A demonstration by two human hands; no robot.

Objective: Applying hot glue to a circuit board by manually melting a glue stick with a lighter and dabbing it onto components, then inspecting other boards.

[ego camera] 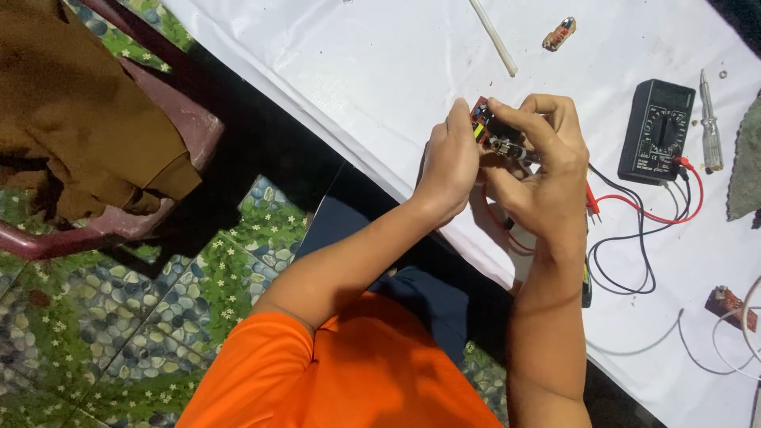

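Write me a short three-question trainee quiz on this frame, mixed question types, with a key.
1. True or false: both the left hand and the right hand hold the small circuit board.
2. Multiple choice: the black meter lies on the white table
A) to the right of the hands
B) under the left hand
C) on the chair
3. Fill in: the leads running from the meter are red and ____.

Key: 1 true; 2 A; 3 black.
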